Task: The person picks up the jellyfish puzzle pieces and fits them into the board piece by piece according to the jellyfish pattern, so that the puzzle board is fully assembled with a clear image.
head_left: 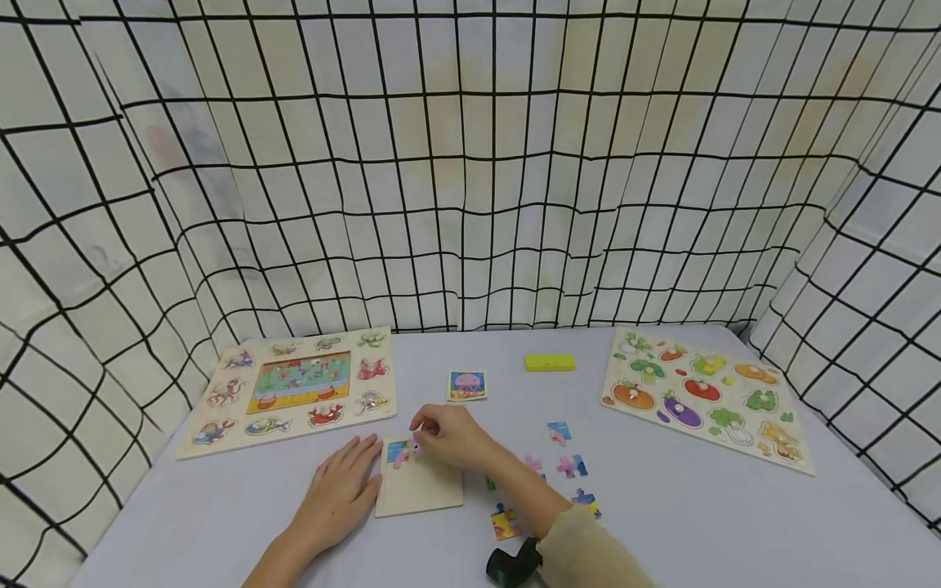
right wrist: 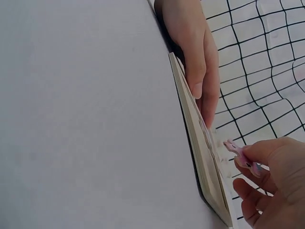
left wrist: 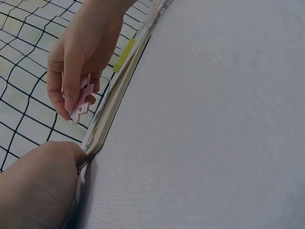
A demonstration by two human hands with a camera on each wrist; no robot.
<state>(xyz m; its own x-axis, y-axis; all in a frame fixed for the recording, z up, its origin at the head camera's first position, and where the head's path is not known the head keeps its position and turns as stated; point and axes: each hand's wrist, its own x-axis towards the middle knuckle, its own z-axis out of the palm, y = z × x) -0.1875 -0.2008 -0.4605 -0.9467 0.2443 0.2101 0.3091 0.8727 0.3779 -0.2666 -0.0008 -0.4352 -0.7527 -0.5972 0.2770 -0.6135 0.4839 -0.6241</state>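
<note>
In the head view a small wooden puzzle tray (head_left: 419,494) lies in front of the person, with one blue-and-pink jigsaw piece (head_left: 398,452) in its far left corner. The right hand (head_left: 459,439) is above the tray's far edge. Between thumb and fingers it pinches a pink jigsaw piece (left wrist: 84,98), held above the tray in both wrist views. Flat on the table, the left hand (head_left: 340,494) has its fingers stretched out and touches the tray's left edge with fingertips and thumb. Right of the tray lie several loose jigsaw pieces (head_left: 566,466), some partly hidden by the right forearm.
A sea-animal puzzle board (head_left: 294,433) stands back left, and a vegetable puzzle board (head_left: 698,408) back right. Between them lie a small octopus picture card (head_left: 467,385) and a yellow block (head_left: 550,363). Black netting (head_left: 463,212) over white walls encloses the table.
</note>
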